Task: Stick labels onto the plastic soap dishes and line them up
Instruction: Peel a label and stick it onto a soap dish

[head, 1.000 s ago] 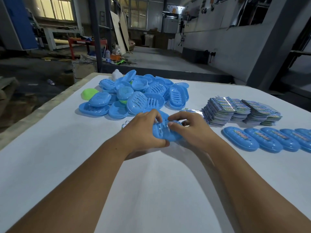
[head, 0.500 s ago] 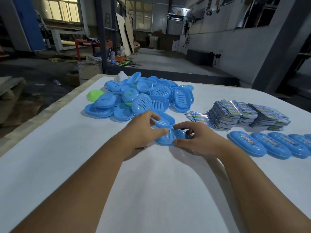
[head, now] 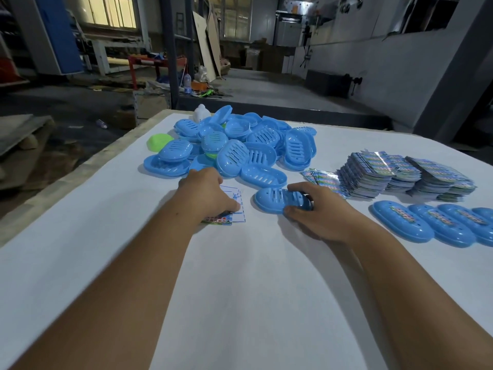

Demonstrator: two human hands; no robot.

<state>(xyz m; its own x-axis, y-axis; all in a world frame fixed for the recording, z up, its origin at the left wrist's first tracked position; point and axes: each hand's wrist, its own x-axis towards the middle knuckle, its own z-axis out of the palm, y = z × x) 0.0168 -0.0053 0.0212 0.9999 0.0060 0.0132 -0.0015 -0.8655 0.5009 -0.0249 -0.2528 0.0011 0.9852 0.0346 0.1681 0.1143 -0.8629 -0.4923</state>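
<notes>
My right hand (head: 317, 209) grips a blue slotted soap dish (head: 274, 199) lying upside down on the white table (head: 240, 289). My left hand (head: 206, 192) is down on a small stack of label sheets (head: 234, 212), fingers curled over its near edge. A pile of unlabelled blue soap dishes (head: 240, 145) lies just behind both hands. To the right, a row of labelled blue dishes (head: 432, 222) runs off the frame's edge.
Thick stacks of printed labels (head: 400, 172) sit behind the labelled row, with a few loose ones (head: 320, 178) fanned beside them. A green dish (head: 158, 141) and a white bottle (head: 202, 116) lie at the pile's far left. The table's left edge (head: 80, 172) drops to the floor.
My hands have parted. The left hand let go of the dish and moved left onto the label sheets. The right hand keeps the dish, now flat on the table further right.
</notes>
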